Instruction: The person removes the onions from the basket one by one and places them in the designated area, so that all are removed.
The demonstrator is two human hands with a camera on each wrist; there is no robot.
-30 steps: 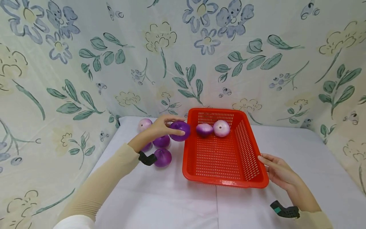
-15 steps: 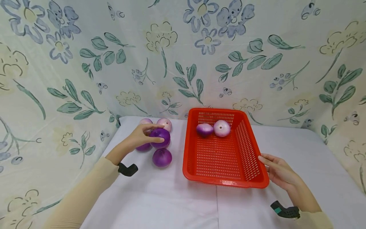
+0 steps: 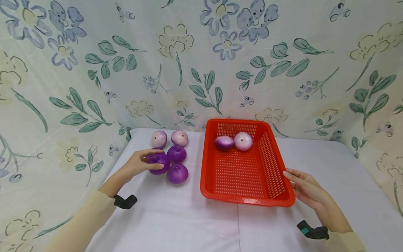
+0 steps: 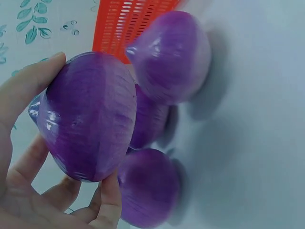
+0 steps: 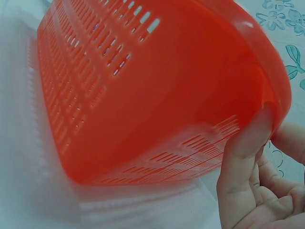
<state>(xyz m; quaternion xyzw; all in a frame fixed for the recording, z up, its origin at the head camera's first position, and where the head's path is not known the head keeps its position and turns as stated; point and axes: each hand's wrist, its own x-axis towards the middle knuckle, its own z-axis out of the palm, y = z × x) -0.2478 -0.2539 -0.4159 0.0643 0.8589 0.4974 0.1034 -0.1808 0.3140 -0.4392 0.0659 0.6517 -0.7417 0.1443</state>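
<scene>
My left hand (image 3: 134,164) grips a purple onion (image 4: 88,117), thumb on one side and fingers on the other, at the left of the table. Beside it in the head view lie two more purple onions (image 3: 176,154) and, further back, two pale pinkish-white onions (image 3: 179,138). Another purple onion (image 4: 148,188) shows behind the held one in the left wrist view. My right hand (image 3: 306,187) pinches the right rim of a red plastic basket (image 3: 248,200) between thumb and fingers. Inside the basket, a purple-and-white onion (image 3: 224,142) and a pale onion (image 3: 243,141) lie near the back.
A white cloth (image 3: 195,220) covers the table. Behind it hangs a floral curtain (image 3: 141,77), close to the basket's back edge. The basket stands to the right of the loose onions, with a strip of cloth between.
My left hand has carried the purple onion leftward from the basket's left rim, over the other onions, and lower toward the table's left side. My right hand and the basket have stayed put.
</scene>
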